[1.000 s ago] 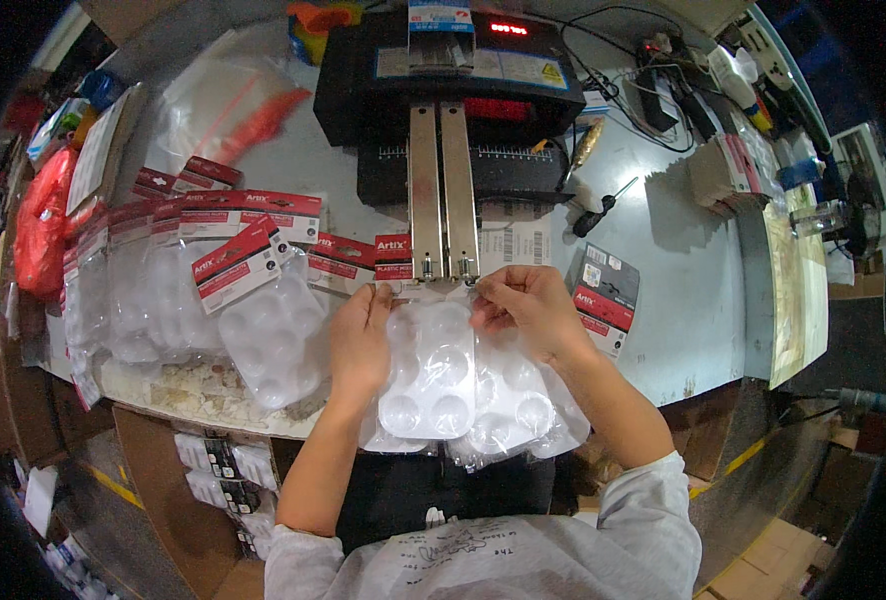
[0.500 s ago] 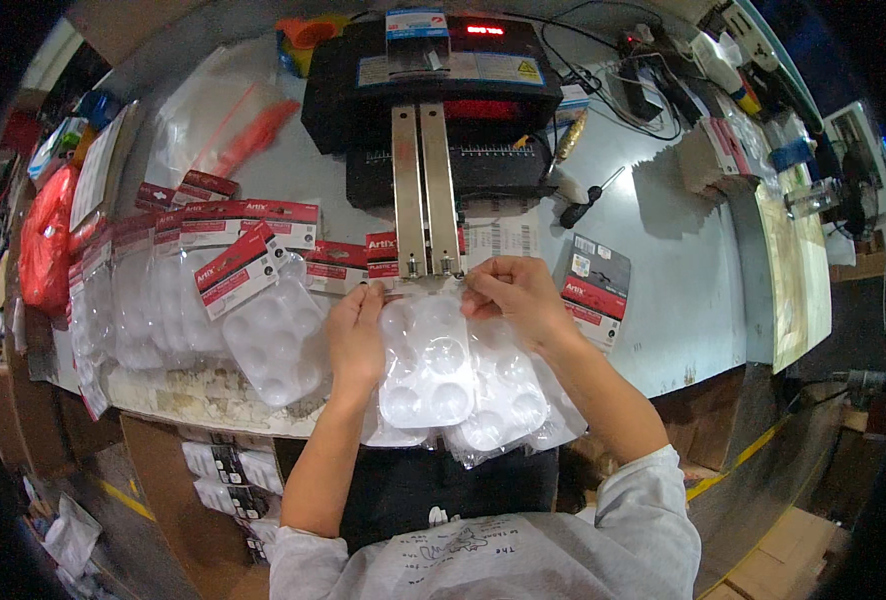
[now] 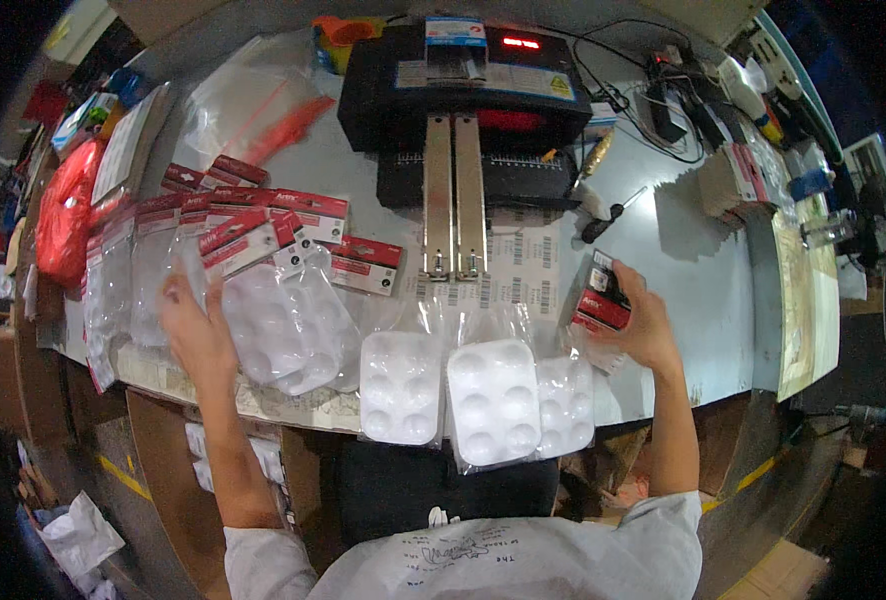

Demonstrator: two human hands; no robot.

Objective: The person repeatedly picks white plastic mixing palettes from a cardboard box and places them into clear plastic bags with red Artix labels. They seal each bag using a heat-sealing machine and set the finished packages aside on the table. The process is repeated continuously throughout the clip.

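Three white plastic well palettes in clear bags (image 3: 493,400) lie side by side at the near table edge, below the black machine (image 3: 463,90) with two metal rails. My left hand (image 3: 195,330) rests out to the left on a pile of bagged palettes with red header cards (image 3: 283,310), fingers spread. My right hand (image 3: 643,320) is off to the right, fingers closed around a small stack of red and black header cards (image 3: 601,298).
Printed label sheets (image 3: 523,262) lie under the rails. A red bag (image 3: 63,215) and more clear bags sit far left. Cables, a power strip (image 3: 753,85) and small boxes (image 3: 733,180) fill the back right. A screwdriver (image 3: 608,215) lies beside the machine.
Both hands were together on the bagged palettes at centre. They have let go and spread apart: the left to the finished pile, the right to the header cards.
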